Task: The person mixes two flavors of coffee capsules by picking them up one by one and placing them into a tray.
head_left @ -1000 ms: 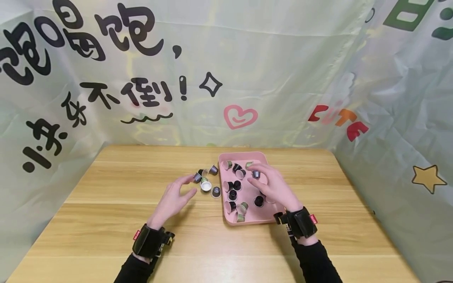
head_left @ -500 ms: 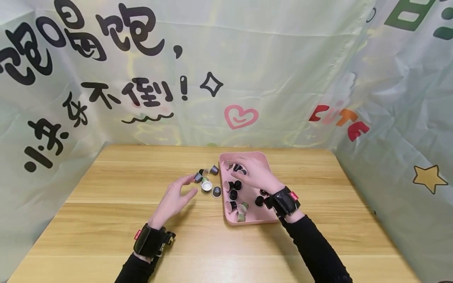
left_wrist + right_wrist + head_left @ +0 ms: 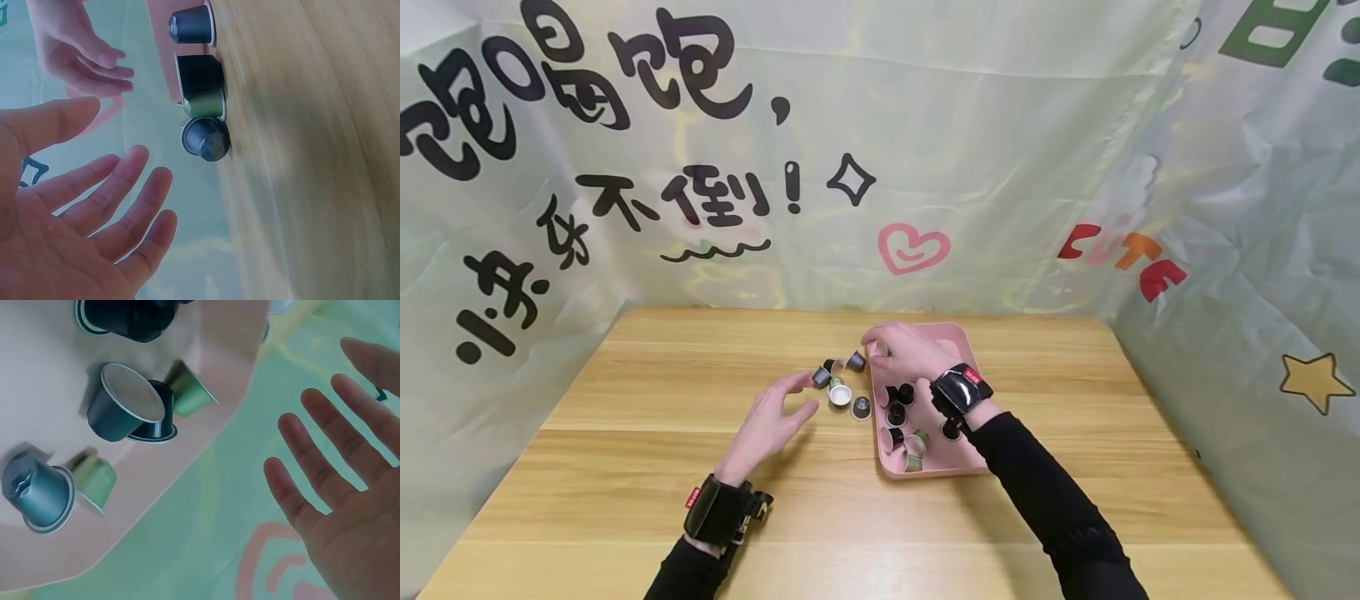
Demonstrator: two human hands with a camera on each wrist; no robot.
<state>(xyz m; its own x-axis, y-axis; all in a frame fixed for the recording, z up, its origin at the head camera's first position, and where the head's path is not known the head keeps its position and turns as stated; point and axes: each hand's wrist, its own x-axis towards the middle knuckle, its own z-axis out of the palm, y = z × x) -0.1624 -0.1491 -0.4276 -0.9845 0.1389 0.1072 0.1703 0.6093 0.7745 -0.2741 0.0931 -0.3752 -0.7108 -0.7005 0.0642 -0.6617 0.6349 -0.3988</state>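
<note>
Several coffee capsules lie on the table left of a pink tray, among them one with its white lid up and a dark one. My left hand hovers beside this group, fingers spread and nothing in them. In the left wrist view, a green capsule and a dark capsule stand beyond its fingertips. Over the tray's upper left side is my right hand, holding nothing, its fingers extended in the right wrist view. Part of the tray's contents is hidden beneath it.
Inside the tray lie several more capsules, such as a black one, a green one and a blue one. A printed cloth hangs behind the table. Each wrist wears a black strapped camera.
My right hand has swept left across the tray, from its right side to its upper left edge. The left hand and the capsules on the table have stayed in place.
</note>
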